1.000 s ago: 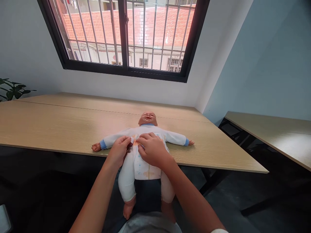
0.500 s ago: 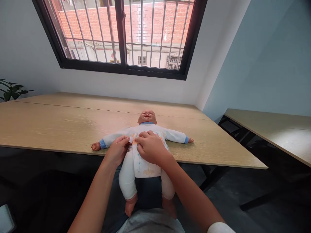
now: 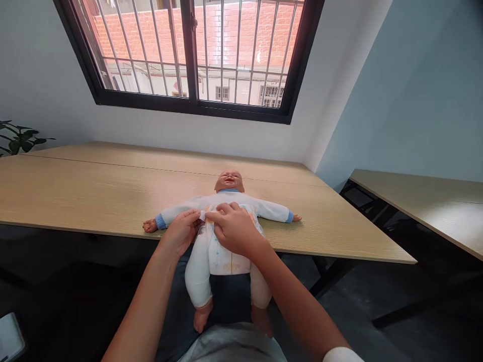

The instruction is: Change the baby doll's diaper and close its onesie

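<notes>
A baby doll lies on its back, head and spread arms on the table, legs hanging over the front edge. It wears a white top with blue cuffs and white leggings. A white diaper with orange and blue prints wraps its hips. At the waist, on the left side of the view, my left hand pinches the diaper's white tab. My right hand rests over the diaper's front, its fingers bent and closed on the diaper, with the index fingertip at the tab. The thumb is partly hidden.
The wooden table spans the view below a barred window. A second table stands at the right. Plant leaves show at the far left, and a pale object is at the lower left corner.
My right index fingertip has moved slightly left, toward the tab and my left fingertips. The doll lies as before, and the view has shifted a little.
</notes>
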`<state>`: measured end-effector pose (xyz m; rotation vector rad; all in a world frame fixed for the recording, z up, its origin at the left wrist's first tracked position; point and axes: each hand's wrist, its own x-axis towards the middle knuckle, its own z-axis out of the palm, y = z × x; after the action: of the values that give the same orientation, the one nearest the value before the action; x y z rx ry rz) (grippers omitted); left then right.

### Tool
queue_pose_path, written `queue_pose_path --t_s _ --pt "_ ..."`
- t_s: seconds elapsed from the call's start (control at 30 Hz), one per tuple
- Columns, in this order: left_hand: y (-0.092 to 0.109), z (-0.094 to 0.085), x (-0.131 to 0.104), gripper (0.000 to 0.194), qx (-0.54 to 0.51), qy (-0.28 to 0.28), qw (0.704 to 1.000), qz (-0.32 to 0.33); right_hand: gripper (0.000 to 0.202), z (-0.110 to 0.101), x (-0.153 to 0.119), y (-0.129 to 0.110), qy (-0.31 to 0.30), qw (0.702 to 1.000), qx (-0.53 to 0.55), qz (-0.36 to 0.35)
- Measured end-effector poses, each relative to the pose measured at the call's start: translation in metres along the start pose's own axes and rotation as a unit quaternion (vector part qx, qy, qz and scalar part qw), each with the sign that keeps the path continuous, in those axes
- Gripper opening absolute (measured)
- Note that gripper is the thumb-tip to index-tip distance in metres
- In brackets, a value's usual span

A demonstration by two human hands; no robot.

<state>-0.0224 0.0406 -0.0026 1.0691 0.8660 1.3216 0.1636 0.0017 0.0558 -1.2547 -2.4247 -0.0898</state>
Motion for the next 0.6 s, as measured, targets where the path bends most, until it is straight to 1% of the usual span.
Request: queue_pose_path --t_s 0.13,0.27,0.43,0.53,0.6 --pt "0.001 -0.001 0.001 0.017 -0.030 -0.001 0.999 -0.037 0.033 -0.002 0.001 -0.001 -0.018 1.000 -0.011 0.003" --pt "0.004 -0.002 0.001 0.017 -0.042 -0.009 0.997 -0.056 0.032 -0.003 0.005 -0.002 -0.027 1.000 0.005 0.012" --pt "0.007 -0.002 0.002 0.019 -0.025 -0.010 0.998 -0.054 0.030 -0.001 0.011 0.000 -0.012 0.998 0.052 0.033" --pt "0.010 -0.003 0.002 0.020 -0.011 -0.011 0.999 -0.049 0.028 0.000 0.013 0.001 -0.006 0.998 0.053 0.037" --pt "0.013 -0.008 0.001 0.021 -0.020 -0.016 0.999 -0.047 0.027 0.001 0.015 0.001 -0.011 0.998 0.044 0.044"
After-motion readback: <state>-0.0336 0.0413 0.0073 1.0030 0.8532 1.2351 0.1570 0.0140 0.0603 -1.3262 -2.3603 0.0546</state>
